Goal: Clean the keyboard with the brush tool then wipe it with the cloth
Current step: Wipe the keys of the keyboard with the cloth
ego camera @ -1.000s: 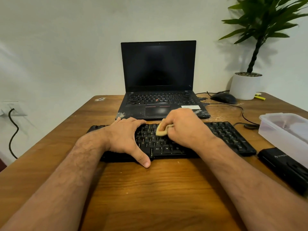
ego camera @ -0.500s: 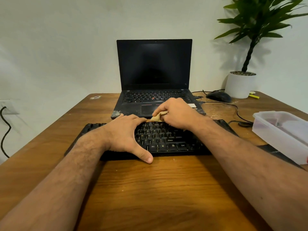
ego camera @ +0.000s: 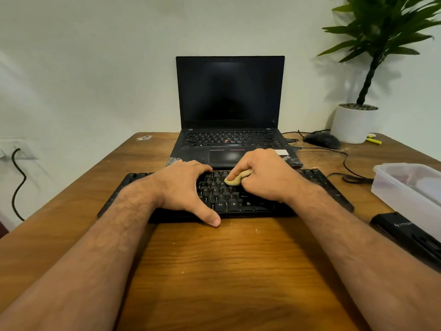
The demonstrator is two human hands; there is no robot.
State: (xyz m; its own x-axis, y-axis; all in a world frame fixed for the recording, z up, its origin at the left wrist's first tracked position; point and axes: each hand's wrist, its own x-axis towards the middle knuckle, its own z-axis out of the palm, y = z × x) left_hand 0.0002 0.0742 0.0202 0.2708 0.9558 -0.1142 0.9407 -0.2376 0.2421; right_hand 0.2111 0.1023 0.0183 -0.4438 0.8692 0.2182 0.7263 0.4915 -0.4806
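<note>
A black keyboard (ego camera: 226, 199) lies across the wooden desk in front of me. My right hand (ego camera: 265, 175) grips a small bunched yellow cloth (ego camera: 236, 179) and presses it on the keys near the keyboard's upper middle rows. My left hand (ego camera: 183, 187) rests flat on the keyboard's left half, fingers spread over the far edge and thumb hooked at the near edge. No brush tool is visible.
An open black laptop (ego camera: 230, 144) stands just behind the keyboard. A mouse (ego camera: 322, 139) with its cable, a potted plant (ego camera: 355, 123) and a yellow marker (ego camera: 373, 140) sit at back right. A clear plastic box (ego camera: 410, 187) and a black case (ego camera: 410, 232) lie at right.
My right hand with the cloth went from mid-keyboard up to the far edge, then came back down a little onto the upper key rows. My left hand has stayed put.
</note>
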